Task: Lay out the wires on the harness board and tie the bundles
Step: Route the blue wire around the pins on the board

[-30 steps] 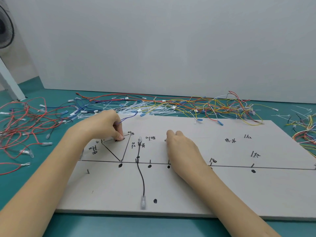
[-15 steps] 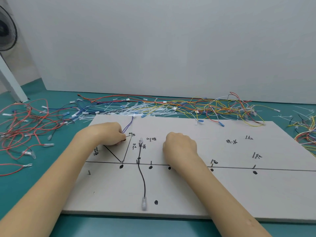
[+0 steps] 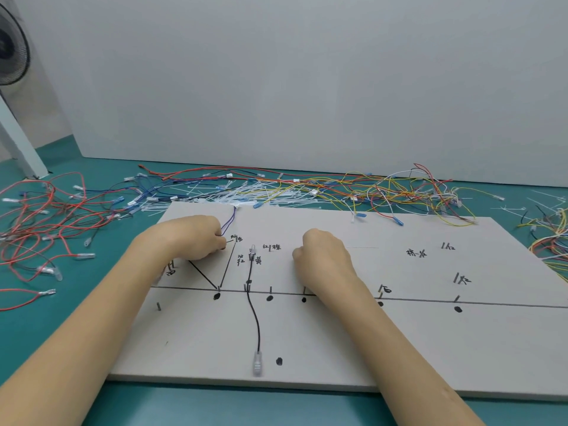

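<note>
Right, your left hand (image 3: 190, 236) pinches the purple wire (image 3: 229, 222) at the harness board (image 3: 399, 348) near its far-left markings; wire runs up to the far edge. Your right hand (image 3: 322, 256) rests mid-board, fingers curled, holding nothing visible. Black wire (image 3: 253, 312) lies btwn them.

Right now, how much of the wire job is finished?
Only a little. One black wire already lies along its marked route on the harness board. The left hand pinches a purple wire near a labelled peg; the right hand rests curled on the board, seemingly empty. Still left: the red wires, the yellow and orange wires, and the white cable ties, none visibly tied yet.
</note>
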Motion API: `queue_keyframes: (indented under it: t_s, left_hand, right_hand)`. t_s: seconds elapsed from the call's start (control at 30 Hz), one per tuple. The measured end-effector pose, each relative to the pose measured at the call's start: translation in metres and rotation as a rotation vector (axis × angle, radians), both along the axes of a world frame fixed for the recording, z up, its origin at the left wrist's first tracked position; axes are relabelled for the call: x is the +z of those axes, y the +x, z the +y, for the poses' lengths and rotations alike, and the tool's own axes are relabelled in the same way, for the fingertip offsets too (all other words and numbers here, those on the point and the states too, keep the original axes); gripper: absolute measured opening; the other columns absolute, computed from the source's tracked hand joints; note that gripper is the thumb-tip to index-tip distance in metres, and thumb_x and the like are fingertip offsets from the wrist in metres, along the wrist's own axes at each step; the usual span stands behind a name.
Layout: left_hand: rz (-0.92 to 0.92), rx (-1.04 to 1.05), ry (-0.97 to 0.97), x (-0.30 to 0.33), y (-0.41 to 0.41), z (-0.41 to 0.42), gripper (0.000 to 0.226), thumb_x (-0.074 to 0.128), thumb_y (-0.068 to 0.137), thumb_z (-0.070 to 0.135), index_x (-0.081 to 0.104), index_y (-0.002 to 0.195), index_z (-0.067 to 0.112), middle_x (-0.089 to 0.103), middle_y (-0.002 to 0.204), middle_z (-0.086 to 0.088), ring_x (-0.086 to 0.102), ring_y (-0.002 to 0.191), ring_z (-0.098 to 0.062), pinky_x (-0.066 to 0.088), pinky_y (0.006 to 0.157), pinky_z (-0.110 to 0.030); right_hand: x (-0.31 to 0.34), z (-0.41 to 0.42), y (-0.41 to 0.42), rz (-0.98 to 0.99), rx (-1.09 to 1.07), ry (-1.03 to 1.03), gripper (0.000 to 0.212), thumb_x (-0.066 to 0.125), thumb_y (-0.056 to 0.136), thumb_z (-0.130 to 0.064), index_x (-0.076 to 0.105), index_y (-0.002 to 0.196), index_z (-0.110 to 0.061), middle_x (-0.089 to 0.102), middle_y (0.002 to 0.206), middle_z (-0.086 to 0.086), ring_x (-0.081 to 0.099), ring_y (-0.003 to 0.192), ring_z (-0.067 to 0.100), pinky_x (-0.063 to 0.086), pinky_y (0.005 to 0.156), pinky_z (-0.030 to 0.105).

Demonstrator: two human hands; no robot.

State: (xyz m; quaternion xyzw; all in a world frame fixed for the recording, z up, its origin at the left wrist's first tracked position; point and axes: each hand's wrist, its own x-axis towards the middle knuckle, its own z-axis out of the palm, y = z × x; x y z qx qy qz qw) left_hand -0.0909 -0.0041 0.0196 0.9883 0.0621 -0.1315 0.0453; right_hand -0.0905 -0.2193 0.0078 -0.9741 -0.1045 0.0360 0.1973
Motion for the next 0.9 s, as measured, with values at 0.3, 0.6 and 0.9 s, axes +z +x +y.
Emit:
queue_keyframes:
  t_s: [0.3, 0.6, 0.9]
  left_hand:
    - [-0.17, -0.111, 0.016, -0.012, 0.0, -0.034, 0.041, 0.043, 0.098, 0.034, 0.04, 0.062, 0.013, 0.048, 0.064, -0.001, 0.047, 0.065, -0.025, 0.029, 0.054, -0.029]
    - [-0.338, -0.162, 0.073, -0.021, -0.001, -0.052, 0.04, 0.04, 0.097, 0.033, 0.037, 0.062, 0.015, 0.047, 0.064, 0.0, 0.046, 0.064, -0.026, 0.022, 0.051, -0.029]
    - [-0.402, -0.114, 0.027, -0.026, -0.003, -0.075, 0.036, 0.039, 0.096, 0.03, 0.036, 0.063, 0.017, 0.04, 0.063, 0.003, 0.045, 0.071, -0.029, 0.02, 0.052, -0.031]
  right_hand:
    - [-0.003, -0.039, 0.008, -0.002, -0.085, -0.032, 0.029, 0.044, 0.092, -0.01, 0.031, 0.066, -0.012, 0.037, 0.069, 0.003, 0.044, 0.08, 0.031, 0.028, 0.056, 0.03]
    - [-0.001, -0.057, 0.022, 0.112, -0.118, -0.071, 0.03, 0.047, 0.094, -0.014, 0.034, 0.067, -0.014, 0.038, 0.067, 0.002, 0.042, 0.07, 0.026, 0.022, 0.047, 0.026]
    - [0.006, -0.069, 0.025, 0.178, -0.175, -0.048, 0.022, 0.043, 0.091, -0.006, 0.044, 0.07, -0.009, 0.057, 0.076, 0.012, 0.053, 0.061, 0.025, 0.038, 0.052, 0.022]
